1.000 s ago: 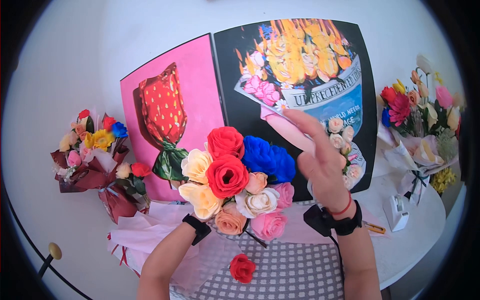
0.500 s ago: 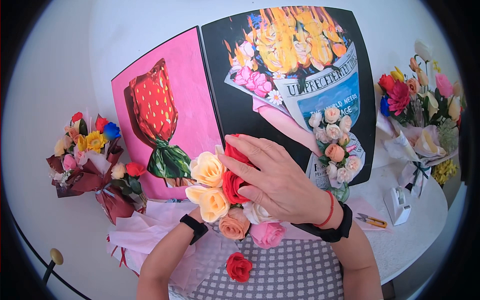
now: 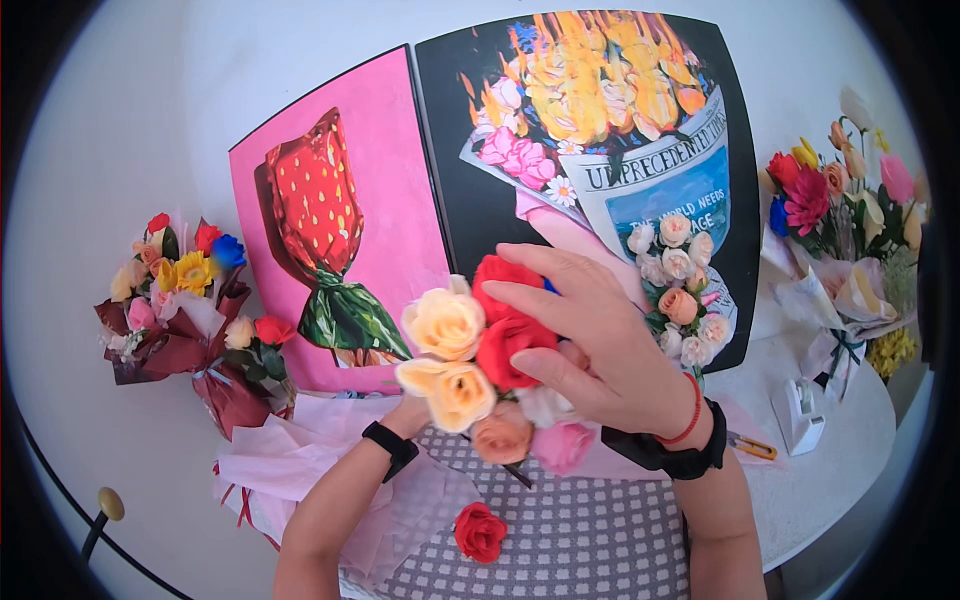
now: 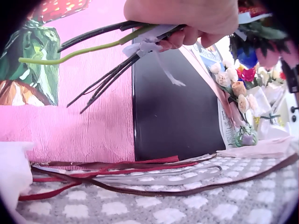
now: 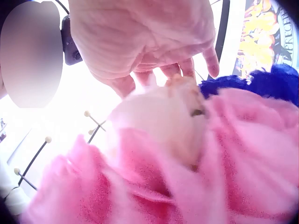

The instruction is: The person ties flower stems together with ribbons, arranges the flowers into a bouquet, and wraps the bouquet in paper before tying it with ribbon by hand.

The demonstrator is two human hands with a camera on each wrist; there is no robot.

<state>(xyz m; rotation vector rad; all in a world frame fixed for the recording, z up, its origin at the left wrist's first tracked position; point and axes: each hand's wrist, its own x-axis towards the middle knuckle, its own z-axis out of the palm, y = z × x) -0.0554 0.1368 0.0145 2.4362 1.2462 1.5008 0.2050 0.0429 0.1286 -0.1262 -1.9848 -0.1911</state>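
Note:
My left hand is mostly hidden under the bunch of cloth-like flowers in the head view. In the left wrist view, that hand grips the bundled stems, where a white ribbon is tied. Over the bunch's right side lies my right hand, fingers extended and spread across the red roses. Cream flowers and a peach rose show at the left and below. The right wrist view has the right hand just above pink petals.
A single red rose lies on the grey patterned cloth. Pink wrapping paper is at left, ribbons lie on the cloth, and a tape dispenser and cutter are at right. Bouquets flank two pictures.
From raised at the right of the bunch, my right hand has come left over the red roses. Since the middle frame, the bunch and that hand have shifted slightly right.

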